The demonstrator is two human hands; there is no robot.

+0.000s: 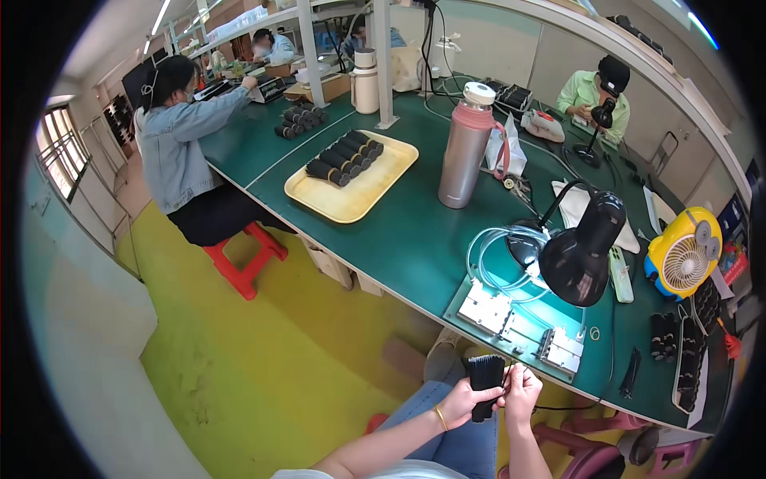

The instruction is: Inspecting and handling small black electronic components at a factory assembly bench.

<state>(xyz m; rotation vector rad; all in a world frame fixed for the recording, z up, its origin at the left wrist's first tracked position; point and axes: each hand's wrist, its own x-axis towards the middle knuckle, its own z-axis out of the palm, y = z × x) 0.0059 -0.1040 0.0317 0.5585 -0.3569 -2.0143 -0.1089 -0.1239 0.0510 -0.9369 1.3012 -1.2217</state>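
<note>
My left hand (463, 402) is closed round a bundle of thin black strips (486, 371), held upright above my lap in front of the table edge. The strips' tops fan out above my thumb. Right beside it, my right hand (522, 389) is closed in a pinch near the bundle's right side. Whatever sits between those fingertips is too small to make out. Just beyond my hands, a metal fixture with two blocks (488, 310) stands at the table's edge, with clear blue tubing (479, 247) coiled behind it. A black desk lamp (581, 255) lights it.
A yellow tray (383, 195) carries several black bundles (345, 160). Nearby stand a pink-grey flask (467, 156) and a yellow toy-shaped fan (685, 254). Loose black strips (630, 374) and more bundles (662, 335) lie at right. Co-workers sit left (179, 136) and across (586, 96).
</note>
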